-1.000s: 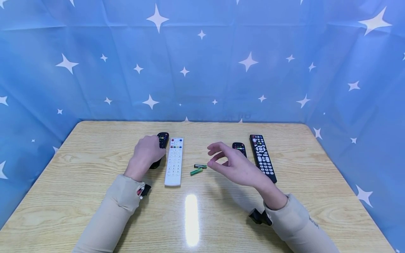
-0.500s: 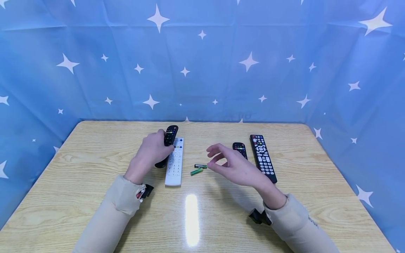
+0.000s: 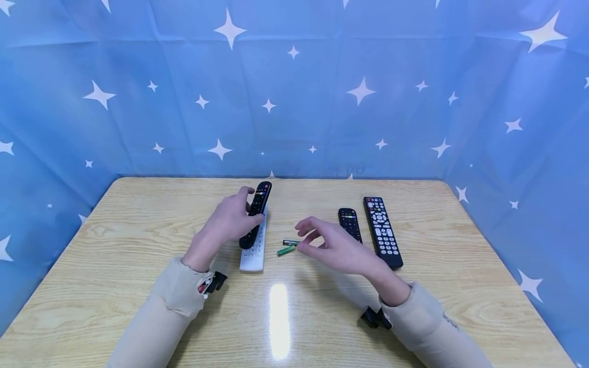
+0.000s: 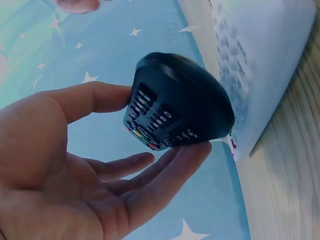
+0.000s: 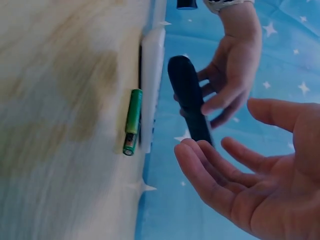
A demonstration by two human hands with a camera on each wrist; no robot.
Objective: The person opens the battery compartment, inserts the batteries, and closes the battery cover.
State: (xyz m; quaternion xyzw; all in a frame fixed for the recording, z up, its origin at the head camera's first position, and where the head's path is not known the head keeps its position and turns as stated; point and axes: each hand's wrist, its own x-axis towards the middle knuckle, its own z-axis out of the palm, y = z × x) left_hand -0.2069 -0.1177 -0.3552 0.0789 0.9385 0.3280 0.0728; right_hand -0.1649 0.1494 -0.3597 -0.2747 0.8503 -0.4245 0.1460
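Observation:
A black remote control [image 3: 258, 209] is pinched between the thumb and fingers of my left hand [image 3: 228, 217], raised above the table. In the left wrist view the held remote [image 4: 175, 100] shows its end and rows of small buttons, apart from the palm. Beneath it in the head view lies a white remote [image 3: 252, 261], partly covered. My right hand [image 3: 338, 248] hovers with loosely bent fingers and nothing in its grasp. By its fingertips are two batteries, one green [image 3: 286, 251] and one dark-and-green [image 3: 291, 243], lying on the table.
Beyond my right hand lie a short black remote [image 3: 349, 224], partly hidden, and a longer black remote [image 3: 383, 232] with white buttons. A blue star-patterned cloth [image 3: 294, 122] hangs behind the wooden table [image 3: 138, 230].
My left hand has lifted the black remote off the table and carried it to the right, over the white remote. My right hand has shifted slightly left.

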